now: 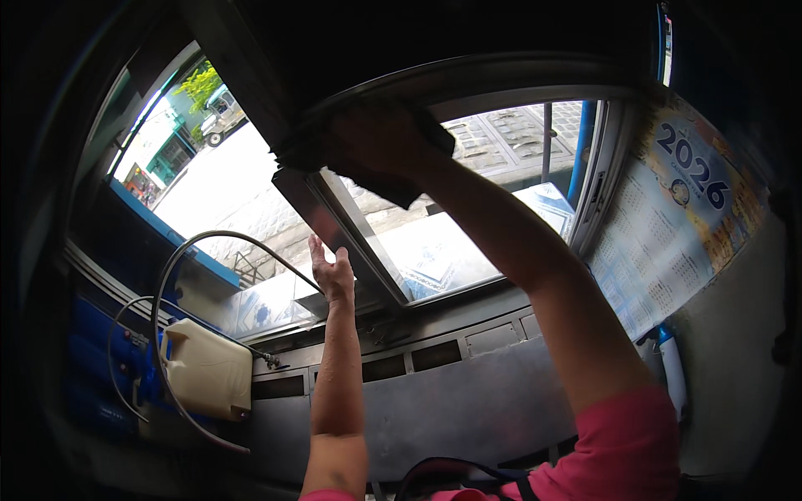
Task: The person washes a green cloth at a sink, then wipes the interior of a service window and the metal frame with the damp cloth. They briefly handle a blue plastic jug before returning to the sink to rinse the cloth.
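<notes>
My right hand (380,138) is raised to the top of the sliding window, in deep shadow. It presses a dark cloth (430,134) against the upper metal frame; its fingers are hard to make out. Lower and to the left, my left hand (334,274) is open, fingers pointing up and thumb apart, with nothing in it. It is beside the upright metal window post (334,221); whether it touches the post I cannot tell. The right-hand glass pane (493,225) looks out on a paved street and a patterned ledge.
A metal counter (434,384) with slots runs below the window. To the left stand a beige jerrycan (209,367) and a curved hose (171,267). On the right wall hangs a calendar (668,217), with a white and blue bottle (671,367) below it.
</notes>
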Tool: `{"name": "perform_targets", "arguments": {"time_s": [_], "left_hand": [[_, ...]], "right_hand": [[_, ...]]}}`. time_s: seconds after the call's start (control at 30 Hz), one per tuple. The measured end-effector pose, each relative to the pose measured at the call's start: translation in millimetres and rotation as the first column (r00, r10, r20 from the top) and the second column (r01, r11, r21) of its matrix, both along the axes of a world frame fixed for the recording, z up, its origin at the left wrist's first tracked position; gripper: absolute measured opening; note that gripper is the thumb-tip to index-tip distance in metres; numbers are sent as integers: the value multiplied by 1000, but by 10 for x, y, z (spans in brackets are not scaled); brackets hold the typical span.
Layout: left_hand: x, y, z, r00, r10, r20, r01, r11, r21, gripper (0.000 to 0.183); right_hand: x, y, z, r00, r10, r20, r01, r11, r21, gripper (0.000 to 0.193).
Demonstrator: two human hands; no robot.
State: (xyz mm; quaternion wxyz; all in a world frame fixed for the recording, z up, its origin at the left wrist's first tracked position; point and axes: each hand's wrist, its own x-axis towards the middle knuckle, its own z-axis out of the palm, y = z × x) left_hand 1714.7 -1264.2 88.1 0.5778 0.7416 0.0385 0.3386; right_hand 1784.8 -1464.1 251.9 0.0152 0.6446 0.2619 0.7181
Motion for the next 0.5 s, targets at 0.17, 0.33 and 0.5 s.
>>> {"name": "perform_targets", "arguments": {"time_s": [0.17,0.33,0.5], "left_hand": [[31,-114,65,992,104,-67,-84,963,254,72],[26,-158,116,997,79,-27,-67,947,314,70],[63,-214,89,990,135,-47,-115,946,303,66]], "right_hand": [[24,-2355,-60,982,-190,4,183,952,244,38],[496,-2992,-399,943,-320,-96,318,773,549,60],[233,-1304,-667,987,82,-140,-9,891,454,57]]}}
